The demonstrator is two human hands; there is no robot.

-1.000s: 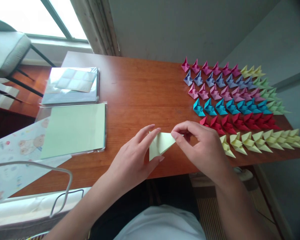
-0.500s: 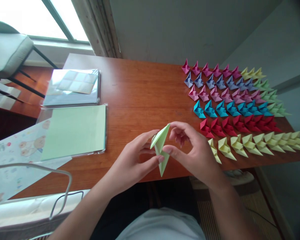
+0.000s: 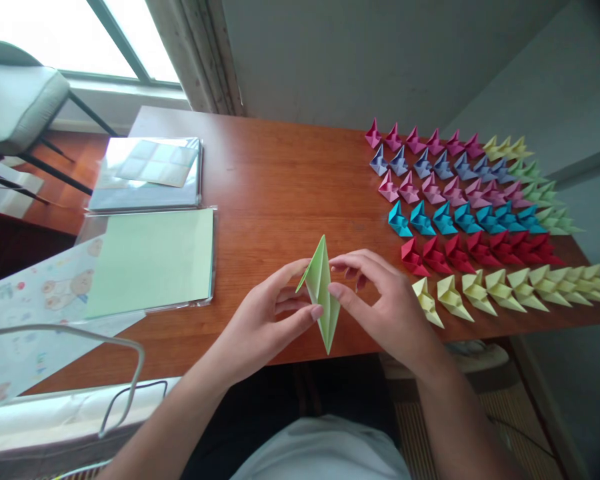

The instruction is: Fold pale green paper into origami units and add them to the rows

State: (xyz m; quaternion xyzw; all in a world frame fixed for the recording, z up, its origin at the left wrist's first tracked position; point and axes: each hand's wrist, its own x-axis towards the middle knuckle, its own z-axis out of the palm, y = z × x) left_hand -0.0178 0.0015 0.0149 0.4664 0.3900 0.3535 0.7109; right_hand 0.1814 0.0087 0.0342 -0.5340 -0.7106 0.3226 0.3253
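Observation:
A light green folded paper (image 3: 322, 283), long and pointed at top and bottom, is held above the front edge of the wooden table. My left hand (image 3: 275, 313) grips it from the left, thumb on its face and fingers behind it. From the right, my right hand (image 3: 380, 300) pinches its right side between thumb and index finger, the other fingers curled. A narrow flap sticks out at the paper's upper left.
Rows of folded paper pieces in pink, purple, blue, red (image 3: 455, 255), yellow (image 3: 500, 289) and green cover the table's right. At the left lie green sheets (image 3: 155, 260), a packet (image 3: 145, 197), a printed sheet (image 3: 10, 300) and a cable (image 3: 130, 341).
The green paper's top point has swung left and its creased face has spread wider. My right hand's index finger has come down from the tip to the paper's side.

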